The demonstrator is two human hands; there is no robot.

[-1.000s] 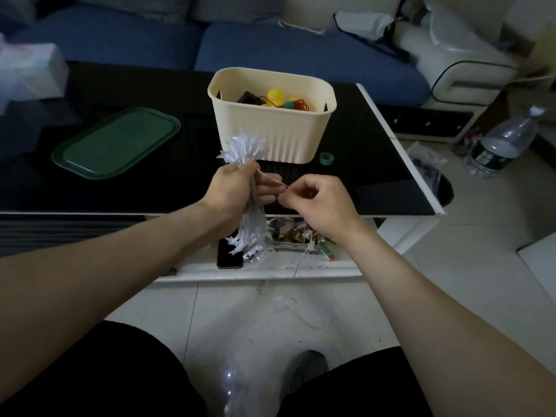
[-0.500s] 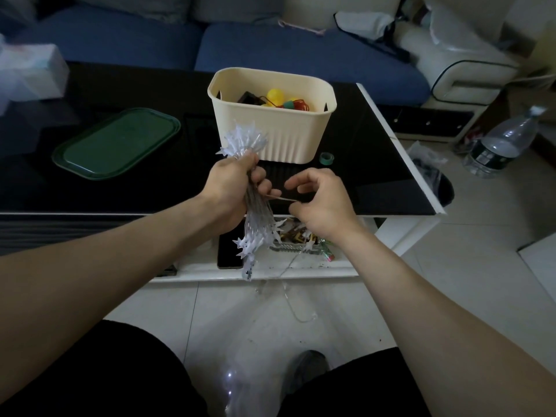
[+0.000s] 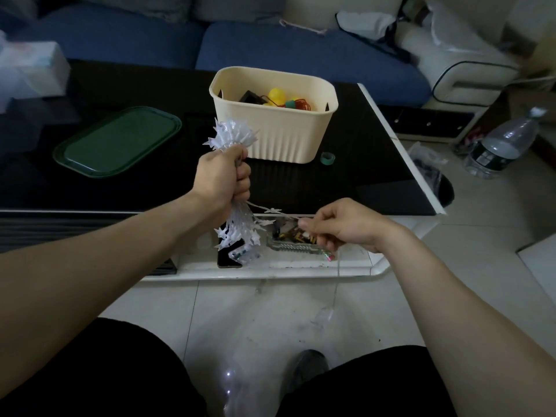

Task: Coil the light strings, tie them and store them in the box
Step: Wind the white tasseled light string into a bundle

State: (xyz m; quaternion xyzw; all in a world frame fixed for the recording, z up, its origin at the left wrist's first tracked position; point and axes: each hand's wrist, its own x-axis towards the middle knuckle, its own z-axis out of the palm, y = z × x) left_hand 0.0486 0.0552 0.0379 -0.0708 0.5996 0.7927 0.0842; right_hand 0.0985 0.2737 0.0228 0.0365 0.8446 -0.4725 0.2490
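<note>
Fingers, left hand (image 3: pixel 221 176): curled tight in a fist round the middle of the coiled light string (image 3: pixel 236 136), thumb over the front.
Fingers, right hand (image 3: pixel 346 225): thumb and forefinger pinching the loose strand (image 3: pixel 272 211); the other fingers are curled below it.
Tissue pack (image 3: pixel 30 70): far left, blurred, at the back edge of the tabletop.
Green lid (image 3: pixel 117 141): lies flat on the black tabletop (image 3: pixel 361 176), well apart from the box, to its left.
Coiled light string: white star-shaped pieces fan out above the left fist and hang in a bunch below it; held upright over the near edge of the tabletop, just in front of the box's left corner.
Box (image 3: pixel 273 115): cream, ribbed, upright near the middle of the tabletop; yellow, green and red things and a dark block show inside.
Loose strand: runs taut from the underside of the left fist across to the right hand, one small star on it; a thin wire hangs from the right hand toward the floor.
Tape roll (image 3: pixel 328 158): small, green, on the tabletop just beside the box's right front corner.
Lower shelf (image 3: pixel 301 267): white, under the hands, carrying a dark phone (image 3: pixel 230 258) and a small tray of mixed bits.
Water bottle (image 3: pixel 505 142): stands on the floor, far right.
</note>
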